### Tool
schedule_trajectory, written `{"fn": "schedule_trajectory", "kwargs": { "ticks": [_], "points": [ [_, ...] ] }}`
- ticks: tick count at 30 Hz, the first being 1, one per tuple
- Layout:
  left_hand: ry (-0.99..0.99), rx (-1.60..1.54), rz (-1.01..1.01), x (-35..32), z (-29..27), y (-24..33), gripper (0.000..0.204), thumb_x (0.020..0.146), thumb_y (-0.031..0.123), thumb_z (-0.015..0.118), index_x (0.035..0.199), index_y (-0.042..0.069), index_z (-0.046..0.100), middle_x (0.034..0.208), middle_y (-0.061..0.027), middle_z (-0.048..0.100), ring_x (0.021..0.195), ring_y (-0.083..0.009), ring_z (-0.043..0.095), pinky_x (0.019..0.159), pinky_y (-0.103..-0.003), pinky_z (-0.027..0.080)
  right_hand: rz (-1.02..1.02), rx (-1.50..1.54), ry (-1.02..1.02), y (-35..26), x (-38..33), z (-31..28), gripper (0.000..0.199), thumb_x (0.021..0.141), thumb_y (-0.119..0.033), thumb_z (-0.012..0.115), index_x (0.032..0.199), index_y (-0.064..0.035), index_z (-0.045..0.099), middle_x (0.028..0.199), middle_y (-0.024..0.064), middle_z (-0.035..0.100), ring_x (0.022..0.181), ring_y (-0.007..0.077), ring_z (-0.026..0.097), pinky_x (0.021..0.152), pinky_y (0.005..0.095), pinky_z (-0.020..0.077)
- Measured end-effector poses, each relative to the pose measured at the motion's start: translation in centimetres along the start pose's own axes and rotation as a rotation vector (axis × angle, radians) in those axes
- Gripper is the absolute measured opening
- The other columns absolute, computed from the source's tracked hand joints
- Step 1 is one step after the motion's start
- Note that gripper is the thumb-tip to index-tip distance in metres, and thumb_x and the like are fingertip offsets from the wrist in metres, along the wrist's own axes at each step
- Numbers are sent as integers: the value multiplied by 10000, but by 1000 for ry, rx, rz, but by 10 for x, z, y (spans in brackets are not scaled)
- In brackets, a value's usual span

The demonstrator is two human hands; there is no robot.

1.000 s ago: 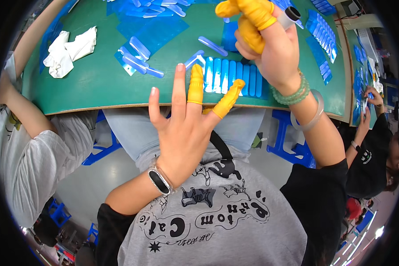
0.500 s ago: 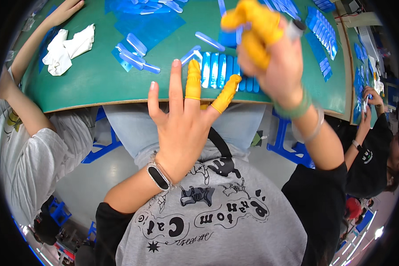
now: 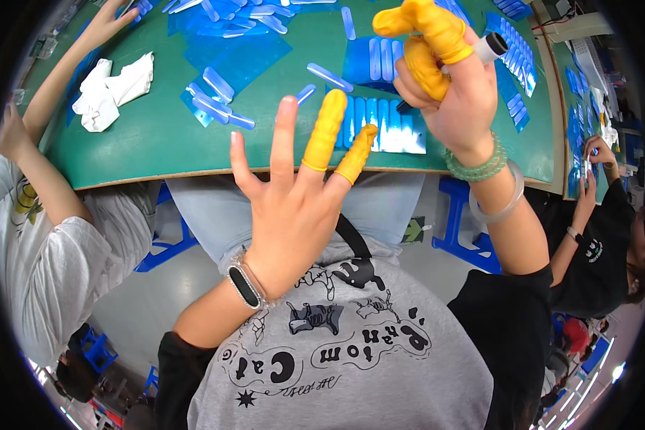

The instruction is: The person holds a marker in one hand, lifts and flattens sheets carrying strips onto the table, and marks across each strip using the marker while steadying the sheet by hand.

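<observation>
Head view: my left hand is raised with fingers spread wide, holding nothing, yellow finger cots on two fingertips. My right hand, its fingers also yellow-capped, has its grip clamped on a black-and-white marker above the green bench. Blue plastic strips lie on the bench just beyond both hands, white cloth well to the left.

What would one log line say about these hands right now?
left hand: raised, fingers spread, yellow finger covers on two | right hand: gripping marker | below: green table, blue strips
</observation>
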State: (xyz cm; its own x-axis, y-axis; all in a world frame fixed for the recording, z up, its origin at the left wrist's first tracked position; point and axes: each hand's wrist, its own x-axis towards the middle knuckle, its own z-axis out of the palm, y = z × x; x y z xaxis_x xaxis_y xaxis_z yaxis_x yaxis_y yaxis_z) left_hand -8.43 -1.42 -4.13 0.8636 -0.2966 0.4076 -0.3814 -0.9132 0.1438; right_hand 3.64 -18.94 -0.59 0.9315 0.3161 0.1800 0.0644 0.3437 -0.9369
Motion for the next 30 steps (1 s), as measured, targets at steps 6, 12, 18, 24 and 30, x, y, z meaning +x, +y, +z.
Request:
{"fn": "schedule_trajectory", "kwargs": {
  "ticks": [6, 12, 18, 24, 30],
  "points": [
    [-29, 16, 66, 7, -3, 9, 416, 869, 159, 562, 1265, 251, 648, 1449, 3, 502, 1430, -271, 357, 1087, -706, 115, -63, -133, 7, 2, 1, 5, 282, 996, -197, 523, 1074, -4, 712, 608, -35, 530, 462, 14, 329, 419, 215, 236],
    [-37, 12, 52, 8, 3, 12, 406, 870, 176, 566, 1263, 235, 649, 1344, 15, 585, 1424, -245, 373, 1091, -705, 109, -39, -55, -141, -4, 11, 4, 282, 990, -186, 524, 1096, 1, 706, 690, -11, 602, 482, 17, 359, 421, 219, 247],
    [-5, 13, 80, 5, 10, 7, 369, 806, 184, 661, 1163, 266, 708, 1351, 23, 594, 1409, -264, 387, 1107, -680, 80, -8, -168, -58, -5, -10, 16, 348, 1018, -209, 448, 1155, 60, 620, 554, -41, 375, 420, 46, 282, 413, 230, 228],
    [14, 6, 57, 4, 11, 7, 344, 821, 172, 640, 1144, 263, 715, 1333, 22, 609, 1389, -244, 422, 1106, -680, 84, 21, -221, -51, -6, -18, 24, 373, 1019, -254, 458, 1142, 59, 621, 546, -42, 386, 405, 38, 295, 407, 223, 224],
    [-23, -12, 57, 7, 8, 9, 428, 834, 161, 632, 1245, 276, 668, 1335, 17, 603, 1365, -213, 452, 1101, -682, 78, 18, -54, 34, -3, 15, 7, 322, 1016, -226, 505, 1021, 48, 673, 537, -36, 420, 409, 40, 300, 411, 228, 236]
  ]
}}
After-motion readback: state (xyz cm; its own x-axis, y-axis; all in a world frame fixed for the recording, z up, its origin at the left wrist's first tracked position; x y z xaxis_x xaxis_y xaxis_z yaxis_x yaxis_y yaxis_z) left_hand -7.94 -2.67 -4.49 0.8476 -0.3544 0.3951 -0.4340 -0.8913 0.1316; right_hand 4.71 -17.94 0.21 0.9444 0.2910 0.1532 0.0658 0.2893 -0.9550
